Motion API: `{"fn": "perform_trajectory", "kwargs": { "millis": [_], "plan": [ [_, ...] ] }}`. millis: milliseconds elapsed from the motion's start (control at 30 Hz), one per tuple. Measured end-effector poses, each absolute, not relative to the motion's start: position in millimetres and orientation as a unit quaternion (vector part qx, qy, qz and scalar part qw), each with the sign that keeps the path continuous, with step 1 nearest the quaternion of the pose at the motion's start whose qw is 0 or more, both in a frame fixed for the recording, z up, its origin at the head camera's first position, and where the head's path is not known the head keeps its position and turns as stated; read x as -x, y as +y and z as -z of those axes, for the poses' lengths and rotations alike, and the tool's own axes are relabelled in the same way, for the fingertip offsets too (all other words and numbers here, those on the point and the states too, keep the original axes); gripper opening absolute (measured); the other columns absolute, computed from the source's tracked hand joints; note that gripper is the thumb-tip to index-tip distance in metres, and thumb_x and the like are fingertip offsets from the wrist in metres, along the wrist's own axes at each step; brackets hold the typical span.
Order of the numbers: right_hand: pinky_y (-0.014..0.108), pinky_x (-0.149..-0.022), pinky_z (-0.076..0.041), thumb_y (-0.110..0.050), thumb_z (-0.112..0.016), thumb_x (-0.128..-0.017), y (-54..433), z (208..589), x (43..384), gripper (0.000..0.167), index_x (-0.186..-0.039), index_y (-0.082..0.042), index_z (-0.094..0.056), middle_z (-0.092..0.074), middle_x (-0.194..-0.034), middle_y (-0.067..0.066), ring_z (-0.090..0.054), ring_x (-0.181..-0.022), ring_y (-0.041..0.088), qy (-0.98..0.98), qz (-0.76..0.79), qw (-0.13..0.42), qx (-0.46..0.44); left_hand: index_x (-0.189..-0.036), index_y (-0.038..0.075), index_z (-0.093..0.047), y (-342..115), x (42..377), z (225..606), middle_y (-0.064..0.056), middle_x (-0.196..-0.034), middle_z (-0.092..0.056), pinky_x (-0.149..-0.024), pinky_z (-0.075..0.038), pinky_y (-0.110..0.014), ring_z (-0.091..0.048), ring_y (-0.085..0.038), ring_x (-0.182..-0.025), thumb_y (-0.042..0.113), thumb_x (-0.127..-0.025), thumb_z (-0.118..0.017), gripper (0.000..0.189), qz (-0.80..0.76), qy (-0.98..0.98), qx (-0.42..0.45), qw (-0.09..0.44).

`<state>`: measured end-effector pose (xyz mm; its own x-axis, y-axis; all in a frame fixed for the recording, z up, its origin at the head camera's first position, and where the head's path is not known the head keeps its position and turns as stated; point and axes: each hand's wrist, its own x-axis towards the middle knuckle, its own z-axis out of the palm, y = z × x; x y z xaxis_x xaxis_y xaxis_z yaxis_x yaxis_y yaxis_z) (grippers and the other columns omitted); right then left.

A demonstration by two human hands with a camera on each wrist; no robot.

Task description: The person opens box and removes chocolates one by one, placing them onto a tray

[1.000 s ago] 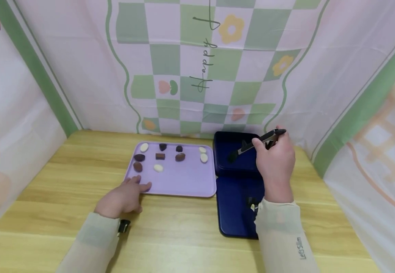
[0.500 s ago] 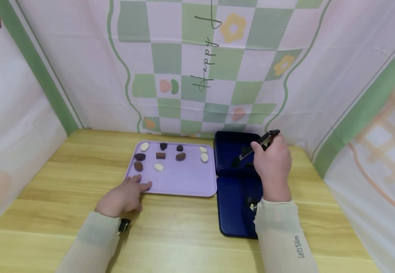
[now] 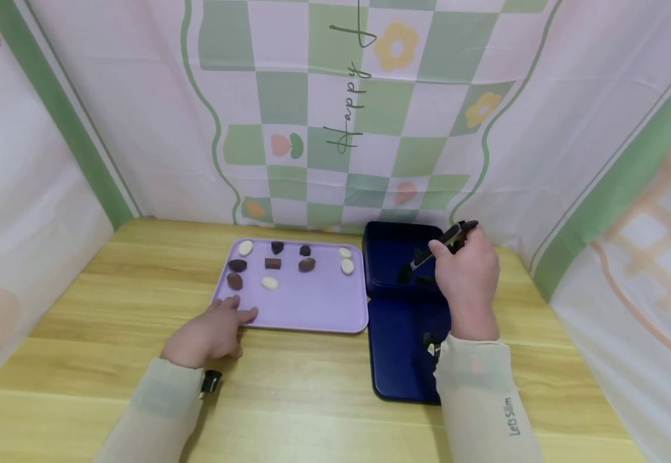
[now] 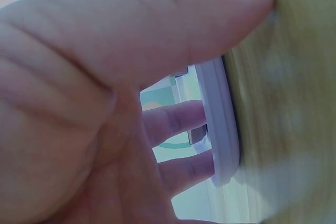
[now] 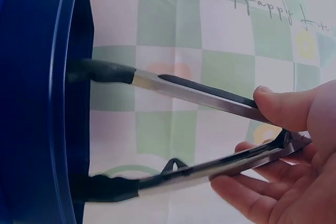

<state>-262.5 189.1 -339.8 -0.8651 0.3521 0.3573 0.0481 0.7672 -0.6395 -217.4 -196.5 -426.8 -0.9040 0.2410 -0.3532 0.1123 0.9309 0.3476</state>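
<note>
My right hand [image 3: 468, 280] holds a pair of black-and-metal tongs [image 3: 423, 258], thumb on one arm and fingers along the other. In the right wrist view the tongs [image 5: 210, 97] are spread wide, their dark tips reaching into the navy box [image 5: 31, 103]; what lies between the tips is hidden by its wall. My left hand [image 3: 210, 334] rests its fingertips on the near left corner of a lilac tray [image 3: 312, 312], thumb outside the rim. Several chocolates lie on the tray, among them a white oval piece [image 3: 269, 283], a brown rectangular piece [image 3: 273, 263] and a brown oval one [image 3: 307, 265].
The navy box [image 3: 395, 292] stands against the tray's right side. In front of it lies a flat navy lid [image 3: 393, 366], partly covered by my right sleeve [image 3: 480, 386]. A patterned cloth [image 3: 280, 96] hangs behind the wooden table [image 3: 289, 399].
The tongs' tips have shifted slightly right and nearer inside the box, and a second dark tip now shows lower down. My left hand and the chocolates on the tray stay put.
</note>
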Motion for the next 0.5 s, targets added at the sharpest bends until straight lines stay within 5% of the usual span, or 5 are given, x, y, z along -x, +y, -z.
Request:
{"fn": "perform_trajectory", "kwargs": {
  "millis": [500],
  "plan": [
    [0.053,-0.087,-0.046,-0.029,-0.070,-0.093,191.6,338.6,259.2,0.033,-0.110,-0.003,-0.057,-0.065,-0.096,0.019,-0.059,-0.099,0.044,-0.898,-0.334,0.263,0.114,-0.147,0.014,-0.050,-195.3,216.5,425.3,-0.031,-0.157,-0.022,-0.109,-0.020,-0.070,-0.015,-0.059,-0.139,0.007,-0.077,-0.080,0.077,-0.163,0.962,-0.089,0.199]
  ]
}}
